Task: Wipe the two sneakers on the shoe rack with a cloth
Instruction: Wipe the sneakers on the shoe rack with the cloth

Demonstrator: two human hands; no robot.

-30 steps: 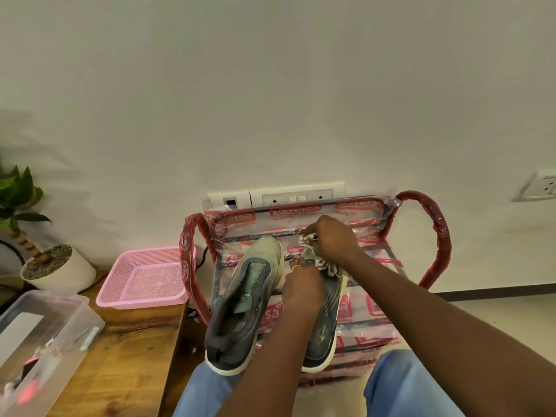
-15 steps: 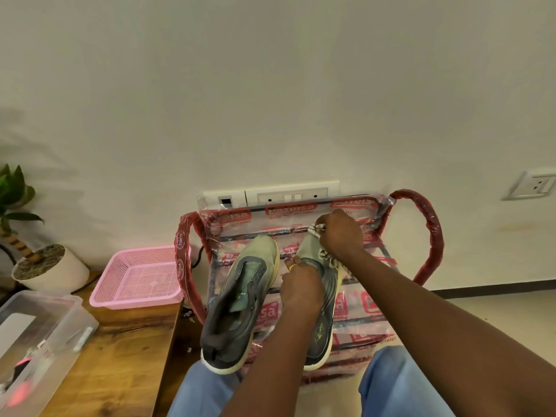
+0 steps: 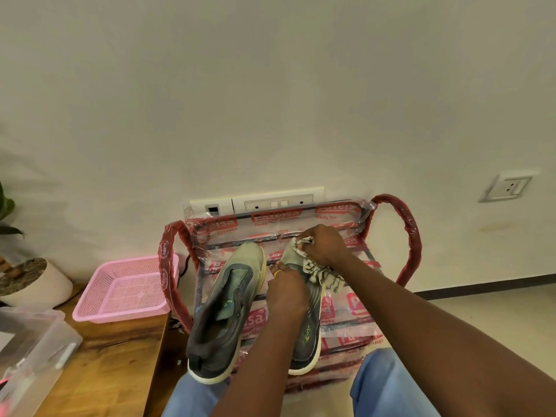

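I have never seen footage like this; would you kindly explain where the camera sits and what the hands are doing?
There is no machine here: these are a person's two bare hands, filmed by one wide-angle camera worn on the head, looking forward and down. A shoe rack wrapped in printed plastic stands against the wall, with two sneakers on it. The right hand grips a striped cloth at the toe of the right sneaker, while the left hand holds that shoe near its middle. The left sneaker lies beside it, untouched. To the left are a wooden table with a pink basket and a clear box on it, and a potted plant.
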